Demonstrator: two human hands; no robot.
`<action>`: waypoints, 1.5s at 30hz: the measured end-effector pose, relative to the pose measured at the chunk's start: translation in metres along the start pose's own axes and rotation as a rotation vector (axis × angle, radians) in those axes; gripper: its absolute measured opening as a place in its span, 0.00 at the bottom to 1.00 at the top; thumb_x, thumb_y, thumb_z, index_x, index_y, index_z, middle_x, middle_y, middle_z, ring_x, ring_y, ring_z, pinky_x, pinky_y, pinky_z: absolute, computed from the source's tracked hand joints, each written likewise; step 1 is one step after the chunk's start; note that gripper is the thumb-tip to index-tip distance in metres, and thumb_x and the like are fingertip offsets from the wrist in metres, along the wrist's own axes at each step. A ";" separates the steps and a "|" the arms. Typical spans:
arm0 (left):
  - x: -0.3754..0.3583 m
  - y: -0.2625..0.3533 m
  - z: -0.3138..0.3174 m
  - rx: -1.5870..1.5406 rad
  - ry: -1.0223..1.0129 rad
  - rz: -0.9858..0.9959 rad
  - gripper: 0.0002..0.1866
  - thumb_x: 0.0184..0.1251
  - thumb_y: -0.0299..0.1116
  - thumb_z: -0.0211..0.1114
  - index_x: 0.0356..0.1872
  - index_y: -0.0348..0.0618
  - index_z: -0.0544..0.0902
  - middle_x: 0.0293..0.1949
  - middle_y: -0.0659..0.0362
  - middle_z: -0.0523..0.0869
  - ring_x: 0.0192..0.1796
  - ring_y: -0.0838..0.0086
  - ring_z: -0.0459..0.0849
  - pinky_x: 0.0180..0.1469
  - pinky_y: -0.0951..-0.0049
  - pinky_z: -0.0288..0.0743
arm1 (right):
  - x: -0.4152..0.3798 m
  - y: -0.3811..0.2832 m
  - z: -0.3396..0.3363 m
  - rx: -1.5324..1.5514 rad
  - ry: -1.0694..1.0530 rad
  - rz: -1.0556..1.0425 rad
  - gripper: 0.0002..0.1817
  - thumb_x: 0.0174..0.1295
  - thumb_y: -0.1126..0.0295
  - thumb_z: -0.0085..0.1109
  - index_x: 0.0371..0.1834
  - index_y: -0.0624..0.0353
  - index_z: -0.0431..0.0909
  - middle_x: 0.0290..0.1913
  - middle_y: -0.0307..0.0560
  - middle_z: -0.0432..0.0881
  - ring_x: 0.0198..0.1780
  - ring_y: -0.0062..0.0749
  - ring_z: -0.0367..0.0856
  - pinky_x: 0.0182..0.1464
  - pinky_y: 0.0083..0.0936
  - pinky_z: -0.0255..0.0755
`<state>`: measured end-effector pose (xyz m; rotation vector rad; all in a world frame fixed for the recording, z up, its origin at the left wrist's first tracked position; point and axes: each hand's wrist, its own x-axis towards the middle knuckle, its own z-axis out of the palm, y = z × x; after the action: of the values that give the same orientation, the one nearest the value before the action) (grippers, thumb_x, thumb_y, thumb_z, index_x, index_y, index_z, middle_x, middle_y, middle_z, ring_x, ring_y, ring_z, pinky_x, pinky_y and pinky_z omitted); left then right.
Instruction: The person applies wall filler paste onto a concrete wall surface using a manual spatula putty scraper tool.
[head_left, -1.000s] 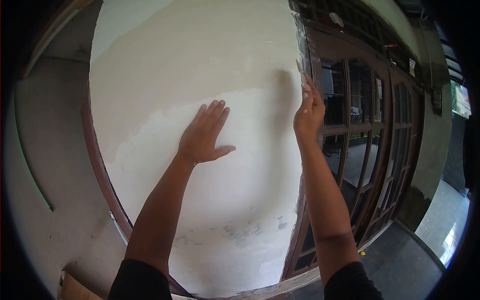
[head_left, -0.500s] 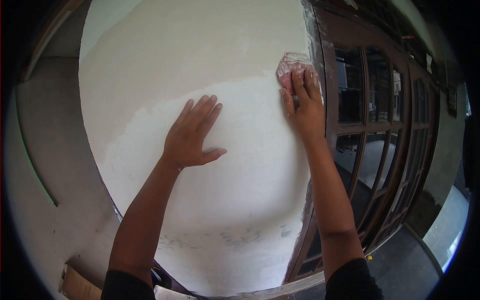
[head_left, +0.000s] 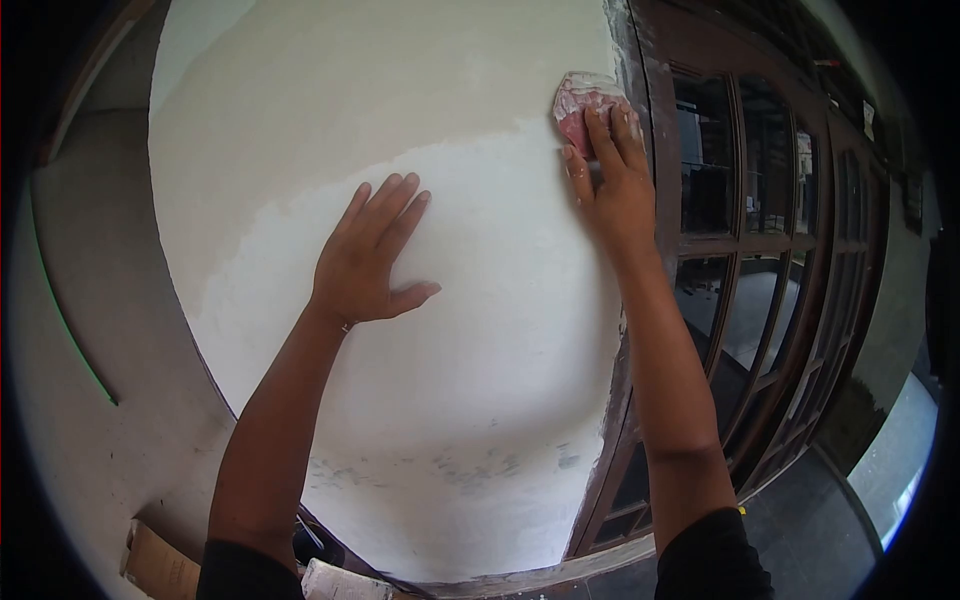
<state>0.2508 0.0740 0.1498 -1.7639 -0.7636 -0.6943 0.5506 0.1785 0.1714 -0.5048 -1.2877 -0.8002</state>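
Note:
A white plastered wall panel (head_left: 470,340) fills the middle of the view, smoother and whiter below, creamier above. My left hand (head_left: 368,252) lies flat on it with fingers spread, holding nothing. My right hand (head_left: 606,180) presses a pinkish, plaster-dusted piece of sandpaper (head_left: 574,104) against the wall near its right edge, right beside the door frame. Its fingers lie over the lower part of the sandpaper.
A dark brown wooden door frame with glass panes (head_left: 745,230) runs along the wall's right edge. Grey bare wall (head_left: 80,300) lies to the left. A cardboard piece (head_left: 160,562) and white debris sit at the wall's base. Dark floor tiles (head_left: 800,520) show at lower right.
My right hand came off the door-frame edge onto the wall face, the sandpaper now flat under its fingers, and has moved slightly upward. My left hand stays flat on the wall.

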 end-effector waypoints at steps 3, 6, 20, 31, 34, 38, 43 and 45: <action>0.000 0.001 0.000 -0.003 0.024 0.006 0.46 0.53 0.55 0.75 0.72 0.42 0.71 0.75 0.53 0.68 0.78 0.58 0.64 0.78 0.48 0.58 | -0.026 0.001 -0.008 -0.011 -0.008 -0.051 0.27 0.67 0.59 0.66 0.68 0.55 0.78 0.70 0.71 0.71 0.73 0.67 0.67 0.72 0.48 0.66; 0.001 0.001 0.000 -0.002 0.017 0.001 0.46 0.53 0.54 0.75 0.72 0.42 0.72 0.75 0.53 0.68 0.78 0.58 0.64 0.78 0.48 0.58 | -0.043 0.001 -0.014 0.034 -0.013 -0.067 0.27 0.67 0.58 0.66 0.67 0.56 0.78 0.70 0.71 0.72 0.73 0.67 0.67 0.72 0.49 0.66; 0.001 0.002 0.001 0.002 0.031 -0.012 0.46 0.51 0.53 0.76 0.71 0.41 0.72 0.75 0.54 0.69 0.78 0.59 0.65 0.78 0.49 0.59 | -0.038 -0.003 -0.007 0.007 0.036 -0.046 0.27 0.66 0.58 0.67 0.66 0.57 0.79 0.70 0.70 0.72 0.73 0.67 0.68 0.72 0.50 0.66; 0.001 0.002 0.001 0.020 0.029 -0.019 0.46 0.52 0.53 0.75 0.71 0.40 0.72 0.74 0.54 0.70 0.78 0.60 0.65 0.78 0.50 0.60 | -0.043 -0.008 -0.008 -0.028 -0.018 -0.040 0.27 0.66 0.58 0.67 0.66 0.58 0.79 0.70 0.70 0.71 0.72 0.68 0.68 0.71 0.51 0.67; 0.000 0.000 0.004 0.017 0.014 -0.005 0.47 0.55 0.56 0.71 0.72 0.36 0.70 0.76 0.51 0.68 0.79 0.57 0.64 0.79 0.48 0.56 | -0.040 -0.010 -0.010 -0.003 -0.010 -0.048 0.27 0.66 0.58 0.67 0.66 0.57 0.79 0.71 0.70 0.71 0.73 0.69 0.68 0.70 0.52 0.67; 0.000 0.000 0.003 0.007 0.009 -0.004 0.47 0.55 0.56 0.70 0.72 0.36 0.70 0.76 0.51 0.68 0.79 0.57 0.64 0.79 0.47 0.56 | -0.004 -0.016 0.001 -0.014 0.048 -0.034 0.26 0.66 0.58 0.67 0.66 0.56 0.79 0.71 0.70 0.71 0.72 0.69 0.69 0.70 0.51 0.67; 0.001 0.002 0.001 0.004 -0.004 -0.010 0.47 0.55 0.55 0.71 0.72 0.36 0.70 0.76 0.51 0.69 0.79 0.57 0.64 0.79 0.47 0.56 | -0.025 -0.015 -0.005 -0.029 -0.041 -0.072 0.26 0.66 0.60 0.67 0.66 0.56 0.80 0.70 0.69 0.71 0.72 0.68 0.69 0.72 0.51 0.66; 0.001 0.002 0.002 0.008 0.004 -0.011 0.47 0.54 0.55 0.72 0.72 0.35 0.70 0.75 0.51 0.69 0.79 0.57 0.64 0.79 0.48 0.56 | -0.043 -0.013 -0.014 -0.017 -0.052 -0.076 0.26 0.66 0.60 0.67 0.66 0.56 0.80 0.70 0.69 0.72 0.72 0.67 0.69 0.72 0.51 0.66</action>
<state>0.2532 0.0751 0.1487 -1.7517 -0.7731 -0.7005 0.5458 0.1702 0.1257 -0.4953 -1.3562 -0.8667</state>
